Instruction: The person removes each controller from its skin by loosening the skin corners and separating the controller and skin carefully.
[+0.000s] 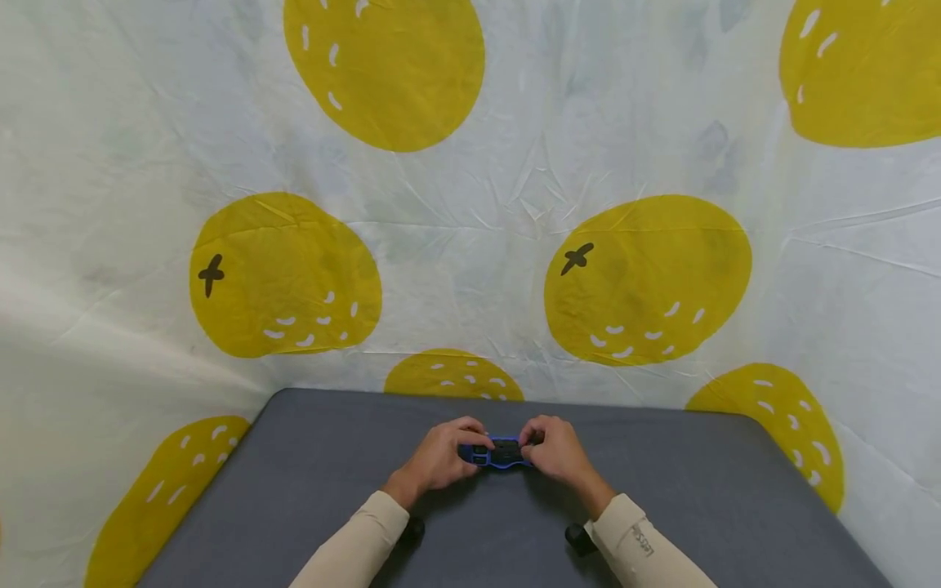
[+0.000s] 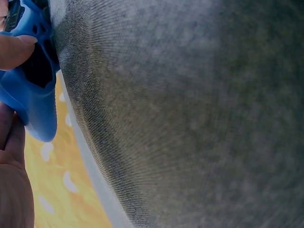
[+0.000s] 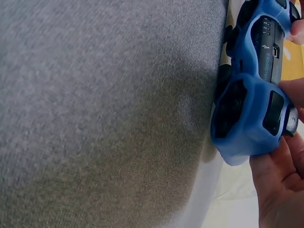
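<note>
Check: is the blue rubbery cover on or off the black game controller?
On: the blue rubbery cover wraps around the black game controller, leaving its port panel exposed. Full seating: cannot tell.

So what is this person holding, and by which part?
A blue-and-black, smooth-looking game controller with rounded grips: the left hand holds one end, the right hand the opposite end.

In front of you, a dark grey table [image 1: 698, 482] with rounded far corners meets a creased white sheet [image 1: 463, 196], printed with large yellow fruit shapes [image 1: 294, 278]. To your left, soft light brightens the fabric.
</note>
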The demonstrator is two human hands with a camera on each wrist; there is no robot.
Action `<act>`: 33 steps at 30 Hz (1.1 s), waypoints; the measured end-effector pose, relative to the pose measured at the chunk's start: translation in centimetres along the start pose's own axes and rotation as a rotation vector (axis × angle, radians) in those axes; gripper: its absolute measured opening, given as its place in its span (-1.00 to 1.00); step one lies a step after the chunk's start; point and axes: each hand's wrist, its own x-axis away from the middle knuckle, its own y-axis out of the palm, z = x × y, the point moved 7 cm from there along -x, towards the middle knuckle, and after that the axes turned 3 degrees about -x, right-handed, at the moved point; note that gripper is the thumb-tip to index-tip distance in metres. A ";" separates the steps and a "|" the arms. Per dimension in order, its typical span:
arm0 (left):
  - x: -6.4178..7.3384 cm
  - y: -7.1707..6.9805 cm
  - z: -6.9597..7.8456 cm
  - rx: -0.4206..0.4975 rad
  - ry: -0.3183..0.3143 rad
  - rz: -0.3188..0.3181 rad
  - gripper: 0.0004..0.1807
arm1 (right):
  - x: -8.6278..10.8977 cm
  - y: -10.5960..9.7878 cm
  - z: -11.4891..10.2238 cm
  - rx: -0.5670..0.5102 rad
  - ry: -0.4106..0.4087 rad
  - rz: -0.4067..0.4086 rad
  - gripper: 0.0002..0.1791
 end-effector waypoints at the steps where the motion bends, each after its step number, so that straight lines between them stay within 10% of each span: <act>1: 0.0 0.0 0.0 0.002 -0.004 -0.005 -0.65 | 0.0 0.0 0.0 0.007 -0.003 -0.001 -0.79; 12: 0.3 0.0 0.1 0.018 -0.018 -0.032 -0.64 | 0.2 -0.1 -0.4 0.051 -0.068 -0.075 -0.82; 24: 0.1 0.1 0.7 0.030 -0.002 -0.023 -0.62 | 0.7 -0.5 0.2 0.051 -0.029 0.033 -0.76; 33: -0.3 0.1 0.5 0.002 -0.005 -0.028 -0.61 | 0.4 -1.0 0.0 -0.015 -0.163 -0.136 -0.87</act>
